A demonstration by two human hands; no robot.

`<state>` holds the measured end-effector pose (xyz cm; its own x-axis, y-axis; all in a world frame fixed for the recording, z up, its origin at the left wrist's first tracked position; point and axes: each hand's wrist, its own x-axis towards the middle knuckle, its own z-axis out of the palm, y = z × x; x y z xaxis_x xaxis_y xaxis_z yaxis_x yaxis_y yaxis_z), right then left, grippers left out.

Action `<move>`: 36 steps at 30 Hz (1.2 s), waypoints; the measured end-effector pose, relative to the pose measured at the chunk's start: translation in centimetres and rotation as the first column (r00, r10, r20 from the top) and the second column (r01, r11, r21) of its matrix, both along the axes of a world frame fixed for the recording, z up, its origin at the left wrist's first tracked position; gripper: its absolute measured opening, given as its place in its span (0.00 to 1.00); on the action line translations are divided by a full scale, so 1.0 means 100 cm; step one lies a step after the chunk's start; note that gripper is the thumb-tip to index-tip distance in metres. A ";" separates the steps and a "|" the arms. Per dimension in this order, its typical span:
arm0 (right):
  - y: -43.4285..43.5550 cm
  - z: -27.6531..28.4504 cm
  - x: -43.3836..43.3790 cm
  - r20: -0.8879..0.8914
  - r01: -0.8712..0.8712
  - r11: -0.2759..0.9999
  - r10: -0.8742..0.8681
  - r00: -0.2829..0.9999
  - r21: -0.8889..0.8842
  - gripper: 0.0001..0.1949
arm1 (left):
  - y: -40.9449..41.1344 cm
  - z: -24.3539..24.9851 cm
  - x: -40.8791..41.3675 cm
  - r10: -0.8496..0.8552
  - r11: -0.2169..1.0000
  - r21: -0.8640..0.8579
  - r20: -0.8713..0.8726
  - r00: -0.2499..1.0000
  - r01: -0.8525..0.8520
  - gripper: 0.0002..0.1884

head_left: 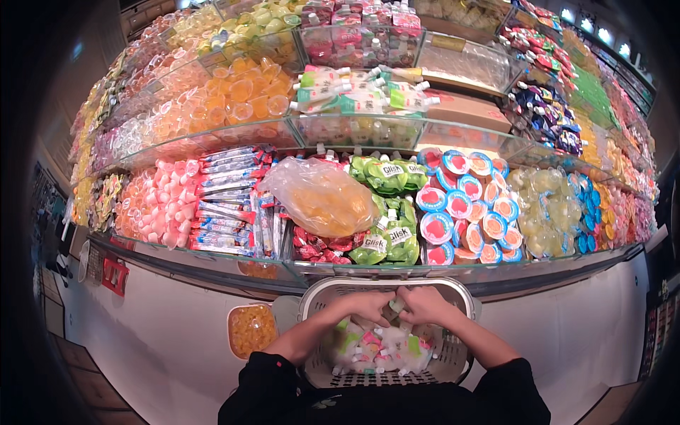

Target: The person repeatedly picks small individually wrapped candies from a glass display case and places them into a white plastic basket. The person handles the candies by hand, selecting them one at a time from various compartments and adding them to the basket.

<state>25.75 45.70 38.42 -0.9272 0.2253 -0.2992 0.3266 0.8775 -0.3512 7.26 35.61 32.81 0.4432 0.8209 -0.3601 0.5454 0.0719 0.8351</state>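
A light grey plastic basket (314,366) stands before me, below the display's front edge. In it lies a clear plastic bag (390,340) packed with several white-capped spouted pouches, some with pink or green print. My left hand (373,306) and my right hand (425,305) meet over the far half of the basket. Their fingers pinch the gathered top of the bag, one hand on each side. A small pale green bit shows between the hands; what it is I cannot tell. The fingertips are partly hidden.
A tiered display holds jelly cups (239,90), green spouted pouches (390,234), and round lidded cups (467,191). A knotted bag of orange jelly cups (324,204) rests on its front tier, behind a glass edge (361,270). An orange-filled tub (253,330) stands left of the basket. A red stool (115,276) is farther left.
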 end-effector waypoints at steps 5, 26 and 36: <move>-0.007 0.057 0.002 -0.229 0.105 0.898 -0.221 0.948 -0.428 0.23 | 0.001 0.003 -0.009 0.006 0.996 0.080 0.432 0.902 -0.045 0.18; 0.008 0.093 -0.068 -0.397 -0.019 0.547 -0.583 0.708 -0.837 0.21 | -0.016 0.045 -0.013 0.322 0.764 -0.030 0.883 0.341 -0.644 0.13; 0.207 0.249 -0.251 -0.855 0.124 0.992 -0.071 0.513 -0.008 0.22 | -0.012 0.059 -0.002 0.263 0.847 0.068 0.809 0.526 -0.528 0.13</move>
<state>0.61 66.36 63.33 -0.7017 0.3202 0.6365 -0.0217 0.8833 -0.4683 7.07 34.40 38.74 0.0402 0.9783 0.2034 -0.3077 -0.1815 0.9340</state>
